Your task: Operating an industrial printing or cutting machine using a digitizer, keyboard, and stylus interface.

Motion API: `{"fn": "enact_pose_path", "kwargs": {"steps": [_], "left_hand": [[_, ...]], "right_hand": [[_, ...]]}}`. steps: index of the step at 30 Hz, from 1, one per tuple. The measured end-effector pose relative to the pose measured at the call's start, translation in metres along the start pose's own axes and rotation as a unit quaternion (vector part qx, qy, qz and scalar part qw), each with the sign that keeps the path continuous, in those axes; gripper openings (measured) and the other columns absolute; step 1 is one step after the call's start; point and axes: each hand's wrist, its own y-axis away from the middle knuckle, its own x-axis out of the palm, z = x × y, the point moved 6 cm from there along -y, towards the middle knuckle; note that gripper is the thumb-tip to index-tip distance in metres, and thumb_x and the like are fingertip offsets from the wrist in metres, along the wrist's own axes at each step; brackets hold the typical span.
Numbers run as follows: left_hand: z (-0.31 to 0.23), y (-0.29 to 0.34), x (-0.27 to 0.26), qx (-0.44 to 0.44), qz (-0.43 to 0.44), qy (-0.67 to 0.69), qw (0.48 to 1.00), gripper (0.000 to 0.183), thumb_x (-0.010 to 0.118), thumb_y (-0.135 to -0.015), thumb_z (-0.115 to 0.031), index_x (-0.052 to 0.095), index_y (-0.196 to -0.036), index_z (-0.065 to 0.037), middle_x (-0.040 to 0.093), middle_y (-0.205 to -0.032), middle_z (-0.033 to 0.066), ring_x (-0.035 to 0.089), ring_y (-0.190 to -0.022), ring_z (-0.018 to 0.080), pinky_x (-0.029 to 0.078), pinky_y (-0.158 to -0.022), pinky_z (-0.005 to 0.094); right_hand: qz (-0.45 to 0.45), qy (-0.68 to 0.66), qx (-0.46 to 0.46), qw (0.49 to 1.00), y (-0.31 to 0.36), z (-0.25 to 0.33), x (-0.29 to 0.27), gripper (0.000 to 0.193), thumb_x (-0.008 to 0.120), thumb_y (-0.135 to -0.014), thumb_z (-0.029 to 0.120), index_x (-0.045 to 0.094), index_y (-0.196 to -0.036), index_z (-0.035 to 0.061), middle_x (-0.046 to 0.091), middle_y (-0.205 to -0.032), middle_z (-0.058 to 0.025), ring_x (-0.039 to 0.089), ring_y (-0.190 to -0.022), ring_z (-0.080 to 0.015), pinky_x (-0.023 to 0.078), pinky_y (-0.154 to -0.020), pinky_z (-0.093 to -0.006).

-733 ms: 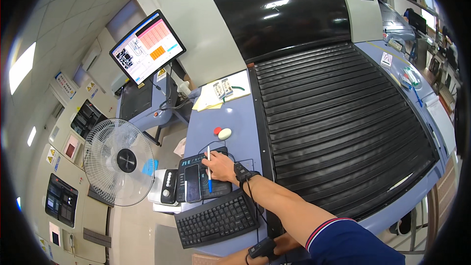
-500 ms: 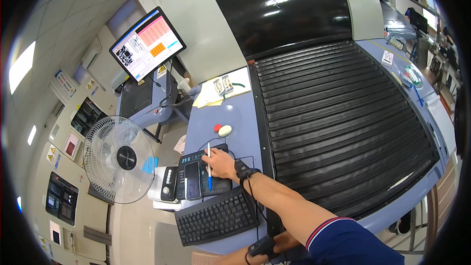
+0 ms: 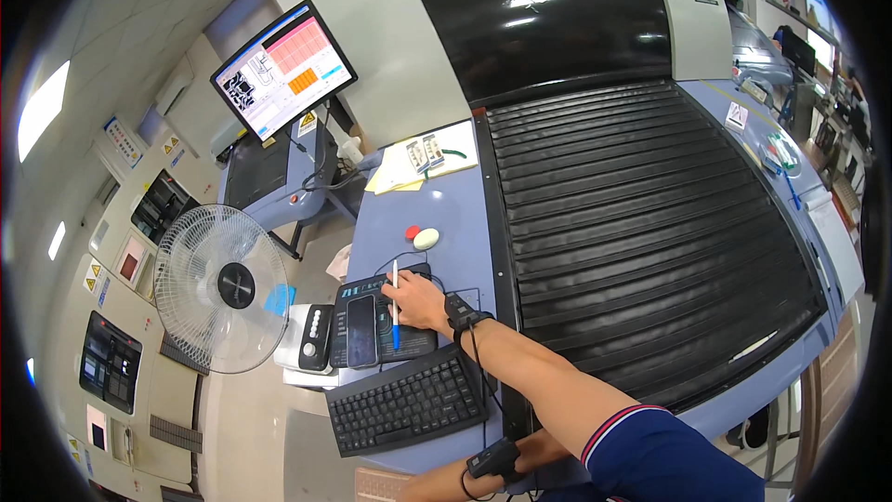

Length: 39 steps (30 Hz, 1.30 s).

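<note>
My right hand (image 3: 418,301) rests over a dark mat (image 3: 358,293) with its fingers closed around a pen (image 3: 395,316), white above and blue at the lower end. Whether something else lies under the palm is hidden. A dark phone (image 3: 363,330) lies on the mat just left of the hand. Below it, a black keyboard (image 3: 406,402) sits at a slant. My left hand (image 3: 423,488) shows only in part at the lower edge, beyond a black wrist device; its fingers are cut off from view.
A ribbed black bed (image 3: 641,242) fills the right side. Beyond the hand are a red and a cream round piece (image 3: 426,239) and papers (image 3: 423,163). A fan (image 3: 223,288), a white box with knobs (image 3: 311,344) and a monitor (image 3: 283,74) stand to the left.
The view has shifted slightly, so the keyboard, phone and hands appear a little higher. My right hand keeps the pen at about the same spot on the mat.
</note>
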Motion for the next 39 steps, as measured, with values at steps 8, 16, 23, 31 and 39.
{"fn": "enact_pose_path", "kwargs": {"steps": [8,16,23,31,39], "left_hand": [[-0.004,0.016,-0.026,-0.001,-0.008,0.003,1.000,0.018,0.044,-0.104,-0.001,0.060,-0.095,-0.002,0.061,-0.088,0.0056,0.062,-0.082,0.0173,0.047,-0.068,0.0242],[-0.001,0.004,-0.021,-0.007,-0.014,0.006,1.000,0.018,0.044,-0.105,-0.001,0.060,-0.096,-0.002,0.060,-0.089,0.0051,0.061,-0.083,0.0165,0.047,-0.069,0.0238],[-0.004,0.015,-0.031,-0.018,-0.024,0.011,1.000,0.019,0.043,-0.105,-0.001,0.059,-0.096,-0.003,0.060,-0.089,0.0047,0.061,-0.084,0.0159,0.046,-0.070,0.0234],[-0.002,0.021,-0.010,-0.011,-0.032,0.005,0.999,0.019,0.043,-0.105,-0.001,0.059,-0.096,-0.004,0.059,-0.090,0.0043,0.060,-0.084,0.0151,0.046,-0.071,0.0230],[0.006,0.001,0.054,-0.022,-0.042,0.013,0.999,0.019,0.043,-0.105,-0.001,0.059,-0.096,-0.004,0.059,-0.090,0.0038,0.060,-0.085,0.0144,0.046,-0.071,0.0226]], "right_hand": [[-0.063,0.002,-0.029,0.998,0.002,0.004,-0.006,0.029,0.071,-0.079,0.012,0.061,-0.105,0.0034,0.064,-0.108,-0.0174,0.061,-0.109,-0.0350,0.053,-0.092,-0.0444],[-0.064,-0.005,-0.027,0.998,-0.001,0.007,-0.006,0.031,0.072,-0.078,0.012,0.061,-0.106,0.0028,0.065,-0.108,-0.0176,0.061,-0.110,-0.0355,0.052,-0.094,-0.0446],[0.021,-0.009,0.009,1.000,-0.003,0.006,-0.002,0.035,0.074,-0.082,0.017,0.062,-0.112,0.0032,0.062,-0.130,-0.0210,0.058,-0.122,-0.0378,0.051,-0.101,-0.0451],[0.013,-0.003,0.023,1.000,0.004,-0.007,-0.009,0.035,0.074,-0.080,0.016,0.062,-0.111,0.0032,0.062,-0.129,-0.0198,0.058,-0.121,-0.0369,0.052,-0.099,-0.0447],[-0.020,-0.006,0.001,1.000,0.002,0.001,-0.006,0.034,0.074,-0.078,0.013,0.062,-0.108,0.0029,0.064,-0.118,-0.0181,0.060,-0.116,-0.0359,0.052,-0.096,-0.0443]]}}
